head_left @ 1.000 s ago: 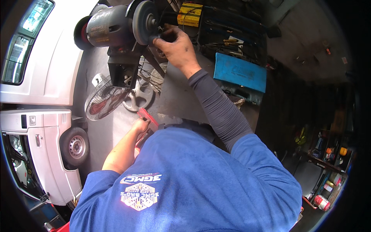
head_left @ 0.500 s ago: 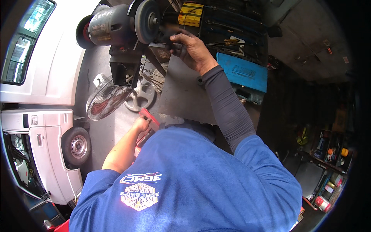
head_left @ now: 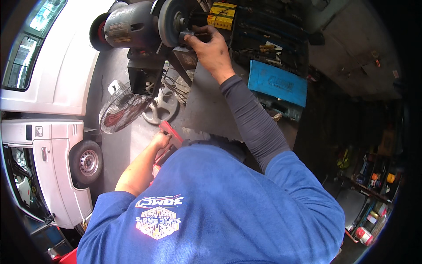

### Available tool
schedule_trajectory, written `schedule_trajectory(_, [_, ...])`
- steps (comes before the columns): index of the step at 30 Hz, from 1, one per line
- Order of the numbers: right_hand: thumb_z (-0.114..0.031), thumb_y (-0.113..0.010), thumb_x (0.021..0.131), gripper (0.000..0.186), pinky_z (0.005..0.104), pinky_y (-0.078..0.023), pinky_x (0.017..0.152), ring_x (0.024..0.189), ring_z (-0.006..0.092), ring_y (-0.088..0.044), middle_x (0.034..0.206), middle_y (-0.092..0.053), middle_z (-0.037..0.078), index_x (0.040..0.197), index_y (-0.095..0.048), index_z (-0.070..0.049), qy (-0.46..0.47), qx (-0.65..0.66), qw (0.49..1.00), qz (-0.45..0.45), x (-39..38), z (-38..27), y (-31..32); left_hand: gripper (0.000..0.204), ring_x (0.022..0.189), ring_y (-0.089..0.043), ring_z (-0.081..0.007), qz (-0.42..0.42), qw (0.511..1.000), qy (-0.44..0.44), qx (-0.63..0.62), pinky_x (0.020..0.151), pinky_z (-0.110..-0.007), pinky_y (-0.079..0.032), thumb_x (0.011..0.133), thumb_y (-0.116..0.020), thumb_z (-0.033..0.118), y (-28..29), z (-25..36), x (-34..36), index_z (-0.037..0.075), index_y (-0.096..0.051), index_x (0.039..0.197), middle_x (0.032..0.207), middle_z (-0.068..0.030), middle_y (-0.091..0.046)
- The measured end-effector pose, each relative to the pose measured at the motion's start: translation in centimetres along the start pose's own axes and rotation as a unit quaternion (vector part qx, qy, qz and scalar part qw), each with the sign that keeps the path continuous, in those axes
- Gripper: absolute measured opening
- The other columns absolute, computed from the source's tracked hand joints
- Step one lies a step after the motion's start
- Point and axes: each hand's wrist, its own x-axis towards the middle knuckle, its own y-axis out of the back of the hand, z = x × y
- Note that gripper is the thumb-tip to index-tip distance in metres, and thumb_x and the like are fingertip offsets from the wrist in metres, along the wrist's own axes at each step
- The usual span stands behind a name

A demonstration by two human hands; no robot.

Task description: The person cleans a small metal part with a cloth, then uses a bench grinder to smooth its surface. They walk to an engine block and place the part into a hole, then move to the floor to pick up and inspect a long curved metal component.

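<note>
One yellow box (head_left: pixel 222 17) beyond right hand (head_left: pixel 214 53)

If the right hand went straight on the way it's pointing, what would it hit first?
Probably the grinding wheel: the right hand points toward it, with the small dark piece leading. Whether that piece already touches the wheel is unclear from this view.

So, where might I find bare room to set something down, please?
The grey tabletop looks bare between the fan and right sleeve; the floor does between the fan, the van's wheel and the left forearm. It is crowded beyond the blue case, with tools, and around the right hand at the grinder.
</note>
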Motion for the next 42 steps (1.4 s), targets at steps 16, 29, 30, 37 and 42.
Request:
schedule_trajectory(16, [-0.035, -0.076, 0.099, 0.054, 0.0303, -0.055, 0.075, 0.082, 0.0143, -0.068, 0.101, -0.072, 0.007, 0.136, -0.068, 0.003, -0.176, -0.152, 0.965, -0.121, 1.5, -0.7, 1.7, 0.061, 0.137, -0.06, -0.0426, -0.03, 0.997, -0.066, 0.04, 0.115, -0.048, -0.048, 0.104, -0.057, 0.047, -1.7, -1.0, 4.1, -0.003, -0.067, 0.137, 0.147, -0.0291, -0.062])
schedule_trajectory(29, [-0.016, -0.066, 0.105, 0.038, 0.0362, -0.058, 0.095, 0.103, 0.0191, -0.071, 0.123, -0.073, 0.008, 0.141, -0.065, -0.005, -0.184, 0.298, 0.931, -0.104, 0.4, 0.1, 3.5, 0.068, 0.138, -0.059, -0.0433, -0.018, 0.999, -0.035, 0.016, 0.117, -0.048, -0.047, 0.104, -0.059, 0.048, -2.8, -2.2, 4.7, -0.004, -0.059, 0.146, 0.145, -0.0312, -0.062])
schedule_trajectory(30, [-0.015, -0.068, 0.104, 0.038, 0.0354, -0.058, 0.096, 0.103, 0.019, -0.071, 0.123, -0.073, 0.009, 0.14, -0.066, -0.005, -0.17, 0.286, 0.938, -0.099, 0.5, 0.3, 3.2, 0.068, 0.139, -0.059, -0.0434, -0.028, 1.0, -0.008, 0.011, 0.117, -0.048, -0.047, 0.104, -0.058, 0.049, -2.6, -2.0, 4.4, -0.004, -0.058, 0.146, 0.146, -0.0312, -0.062])
schedule_trajectory(37, [-0.018, -0.082, 0.088, 0.045, 0.0366, -0.059, 0.094, 0.108, 0.0262, -0.075, 0.117, -0.076, 0.018, 0.126, -0.068, 0.003, 0.073, -0.079, 0.994, -0.001, -0.5, 0.0, 0.5, 0.064, 0.141, -0.056, -0.0434, -0.033, 0.997, -0.051, 0.043, 0.117, -0.048, -0.046, 0.105, -0.056, 0.048, -2.2, -1.8, 4.0, -0.002, -0.06, 0.146, 0.149, -0.0304, -0.059])
schedule_trajectory(42, [-0.017, -0.084, 0.083, 0.048, 0.0375, -0.059, 0.094, 0.104, 0.0291, -0.077, 0.116, -0.076, 0.02, 0.123, -0.069, 0.003, 0.094, -0.121, 0.988, 0.021, -0.9, -1.4, -0.2, 0.06, 0.14, -0.058, -0.0424, -0.038, 0.989, -0.093, 0.109, 0.117, -0.048, -0.047, 0.104, -0.058, 0.048, -2.9, -2.6, 4.7, 0.002, -0.065, 0.143, 0.149, -0.0291, -0.06])
